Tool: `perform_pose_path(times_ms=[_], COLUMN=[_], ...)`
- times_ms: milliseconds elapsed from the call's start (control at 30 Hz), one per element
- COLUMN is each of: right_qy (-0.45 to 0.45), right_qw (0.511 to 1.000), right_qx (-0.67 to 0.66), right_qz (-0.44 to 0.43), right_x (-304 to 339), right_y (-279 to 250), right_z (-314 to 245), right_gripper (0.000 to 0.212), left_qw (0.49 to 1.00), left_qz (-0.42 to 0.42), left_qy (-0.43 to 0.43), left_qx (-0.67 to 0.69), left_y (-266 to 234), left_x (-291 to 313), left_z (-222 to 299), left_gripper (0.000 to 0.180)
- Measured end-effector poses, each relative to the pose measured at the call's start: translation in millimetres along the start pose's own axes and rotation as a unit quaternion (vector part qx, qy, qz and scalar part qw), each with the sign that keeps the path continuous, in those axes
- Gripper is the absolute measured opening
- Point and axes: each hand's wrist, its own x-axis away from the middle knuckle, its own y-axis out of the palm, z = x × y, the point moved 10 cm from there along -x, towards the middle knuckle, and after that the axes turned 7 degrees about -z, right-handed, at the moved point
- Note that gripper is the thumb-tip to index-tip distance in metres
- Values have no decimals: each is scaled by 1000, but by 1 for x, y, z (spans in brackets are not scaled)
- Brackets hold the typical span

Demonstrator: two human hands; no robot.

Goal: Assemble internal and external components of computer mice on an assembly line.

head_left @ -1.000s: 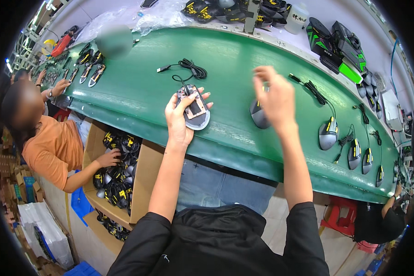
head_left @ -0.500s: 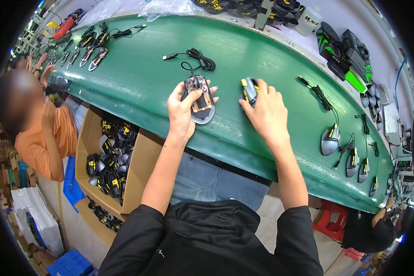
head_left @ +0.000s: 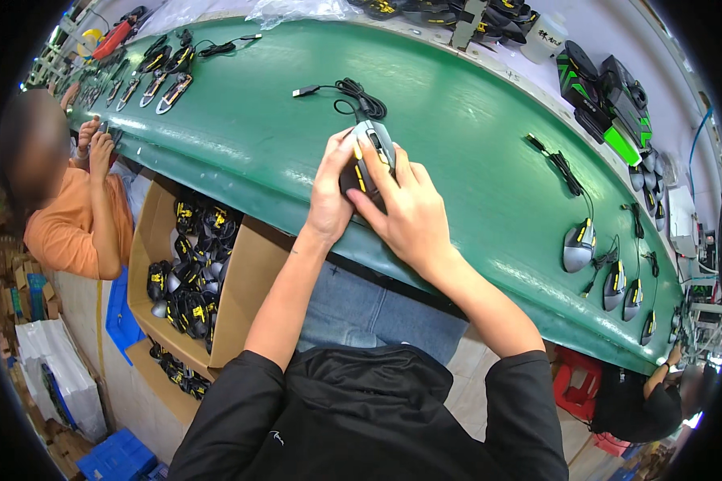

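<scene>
One grey-and-black mouse (head_left: 383,142) points its long axis roughly away from me, touching both my left hand (head_left: 329,192), which grips its left side, and my right hand (head_left: 409,210), wrapped over its top. My grip hides much of it. Beyond it lies its coiled cable (head_left: 367,99); well to its right, a row of cabled mice (head_left: 576,255); left of it, a cardboard box (head_left: 247,284).
</scene>
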Motion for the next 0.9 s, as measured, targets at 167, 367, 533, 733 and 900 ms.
perform_pose_path(times_ms=[167, 367, 533, 733, 900], right_qy=[-18, 96, 134, 65, 7], right_qw=[999, 916, 925, 953, 951], right_qx=[16, -390, -350, -294, -306], right_qz=[-31, -21, -64, -33, -42], right_x=[1, -1, -12, -12, -16], right_y=[8, 23, 1, -10, -14], right_z=[-6, 30, 43, 34, 25], right_gripper=[68, 91, 86, 76, 55], left_qw=[987, 998, 997, 999, 990], left_qz=[68, 37, 62, -21, -56], left_qy=[18, 31, 32, 45, 103], left_qx=[-144, 29, -39, -11, 73], left_y=[-9, -11, -21, -15, -12], left_x=[5, 0, 3, -2, 4], left_z=[9, 16, 16, 25, 27], left_gripper=[33, 37, 34, 33, 27])
